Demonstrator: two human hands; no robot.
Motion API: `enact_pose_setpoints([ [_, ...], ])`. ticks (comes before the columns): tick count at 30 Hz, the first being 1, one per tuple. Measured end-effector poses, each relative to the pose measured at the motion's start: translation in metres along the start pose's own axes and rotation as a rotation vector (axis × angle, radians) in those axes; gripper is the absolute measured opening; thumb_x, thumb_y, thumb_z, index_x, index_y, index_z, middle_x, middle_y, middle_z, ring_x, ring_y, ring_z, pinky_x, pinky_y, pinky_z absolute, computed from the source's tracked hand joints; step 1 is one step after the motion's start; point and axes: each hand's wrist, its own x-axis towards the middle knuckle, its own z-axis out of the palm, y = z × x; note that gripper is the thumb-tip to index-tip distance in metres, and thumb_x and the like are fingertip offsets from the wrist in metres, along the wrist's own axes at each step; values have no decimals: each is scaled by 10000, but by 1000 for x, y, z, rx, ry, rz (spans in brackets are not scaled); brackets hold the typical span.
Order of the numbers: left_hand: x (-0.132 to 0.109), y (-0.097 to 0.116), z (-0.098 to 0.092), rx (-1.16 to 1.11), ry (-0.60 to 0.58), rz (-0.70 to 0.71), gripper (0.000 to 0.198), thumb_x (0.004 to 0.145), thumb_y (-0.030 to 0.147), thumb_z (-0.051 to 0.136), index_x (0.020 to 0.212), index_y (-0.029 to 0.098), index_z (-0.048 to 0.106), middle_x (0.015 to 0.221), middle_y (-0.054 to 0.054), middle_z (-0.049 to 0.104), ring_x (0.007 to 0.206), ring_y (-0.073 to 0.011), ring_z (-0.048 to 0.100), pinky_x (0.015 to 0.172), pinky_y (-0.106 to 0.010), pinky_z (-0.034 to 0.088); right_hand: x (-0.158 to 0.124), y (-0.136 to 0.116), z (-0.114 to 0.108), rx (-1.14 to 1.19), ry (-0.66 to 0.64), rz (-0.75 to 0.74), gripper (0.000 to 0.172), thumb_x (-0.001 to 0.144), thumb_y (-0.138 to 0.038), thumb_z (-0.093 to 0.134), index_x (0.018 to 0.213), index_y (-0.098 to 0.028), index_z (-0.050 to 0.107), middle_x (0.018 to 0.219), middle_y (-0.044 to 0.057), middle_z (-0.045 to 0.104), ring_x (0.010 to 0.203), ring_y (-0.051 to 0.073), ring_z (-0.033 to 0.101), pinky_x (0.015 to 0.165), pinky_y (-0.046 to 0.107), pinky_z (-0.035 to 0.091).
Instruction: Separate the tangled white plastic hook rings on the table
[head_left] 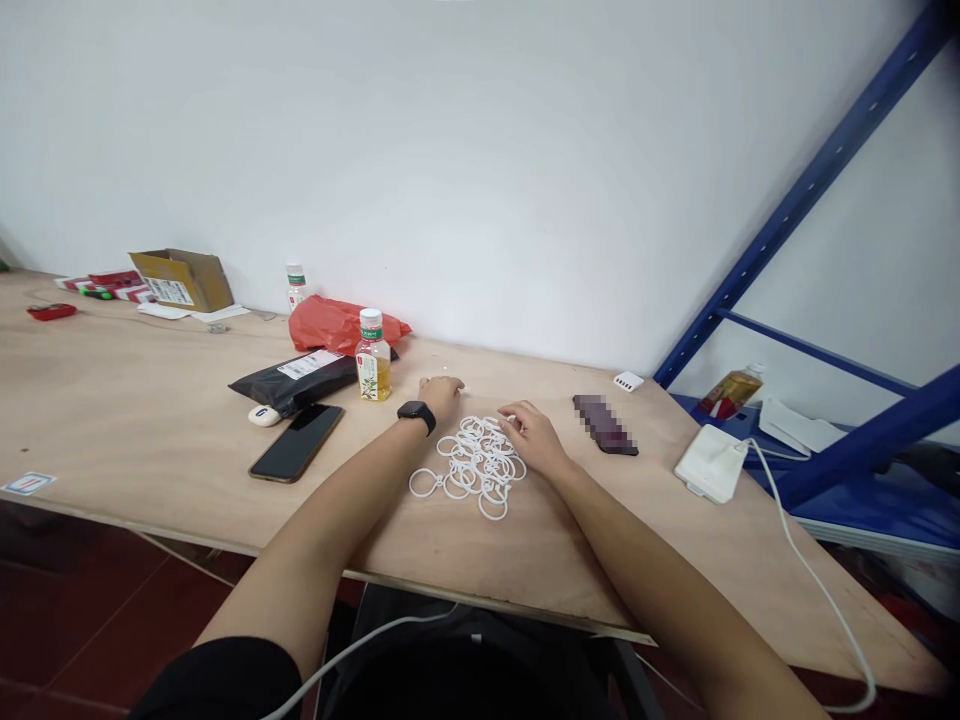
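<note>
A heap of thin white rings [480,470], each with a small loop on its edge, lies on the wooden table in front of me. My left hand [442,394], with a black watch [417,415] on the wrist, rests on the table just beyond the heap's far left side. Its fingers stretch to the right and hold nothing I can see. At the heap's upper right edge is my right hand [531,434], fingers extended leftward with the thumb apart. It touches or nearly touches the outer rings; the exact contact is hard to see.
Left of my arm are a phone [296,443], a white oval object [263,415], a black parcel [300,378], a drink bottle [373,360] and a red bag [322,322]. To the right lie a dark blurred-out phone-like object [604,425], a white charger [711,464] and blue shelving [795,210].
</note>
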Motion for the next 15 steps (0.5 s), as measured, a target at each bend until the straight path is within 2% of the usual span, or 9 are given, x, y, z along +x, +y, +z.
enact_pose_setpoints([
  [3,-10,12,-5,-297,19,89,295,851,210,496,1065,195,697,1084,-72,704,968,-219,623,905,-361,422,1,0,2,10,67,49,270,902,-265,521,1160,-207,580,1014,61,634,684,151,568,719,326,482],
  [6,-22,25,-5,-581,-36,206,264,846,210,513,1023,146,698,959,-71,709,805,-170,620,767,-291,478,2,-5,1,41,101,45,317,913,-288,514,1219,-211,550,1061,70,625,691,153,567,721,327,487],
  [8,-32,32,-2,-754,-75,253,248,852,212,514,1009,115,681,874,-66,695,720,-140,595,686,-258,477,3,-9,0,58,95,19,260,931,-305,493,1157,-217,585,1071,71,630,763,168,590,749,327,483],
  [11,-42,36,5,-914,-94,249,240,862,234,528,1015,96,651,764,-33,651,620,-95,538,587,-209,440,3,-14,-1,49,84,5,199,949,-321,467,969,-211,632,954,62,654,850,194,606,764,323,469],
  [13,-46,37,8,-954,-109,230,268,846,236,556,1063,99,632,726,-8,622,576,-76,505,545,-190,411,3,-14,-1,37,92,23,208,949,-324,465,897,-205,627,882,56,657,830,196,609,736,316,464],
  [15,-48,38,10,-972,-107,211,287,833,238,574,1079,101,627,726,-3,615,565,-69,499,533,-184,404,3,-13,1,42,100,45,195,942,-323,477,906,-203,626,863,49,666,778,187,610,705,307,464],
])
